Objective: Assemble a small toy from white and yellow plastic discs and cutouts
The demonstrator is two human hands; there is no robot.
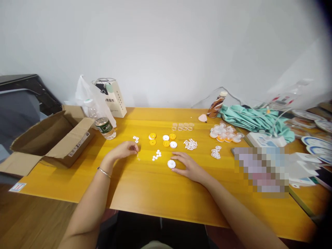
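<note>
White disc [171, 164] lies at right grip [190, 168], fingertips apart; left grip [126, 149]: cannot tell.

One white disc [171, 164] lies flat — tiny clear pieces [138, 159] well leftward.

We have our widest free stretch of worktop [145, 193] along the near edge, between our forearms. Ahead, a white disc [171, 164] lies at the fingertips of our right grip [190, 166], and small white buttons [156, 155] clutter the space between it and our left grip [127, 149]. Yellow and white discs [166, 143], then clear cups [183, 127], obstruct the far middle. We can pass between the white openwork pieces [190, 144] and domed cluster [225, 133]. On our left, the cardboard box [53, 136] and water bottle [105, 128] stand in the way.
</note>
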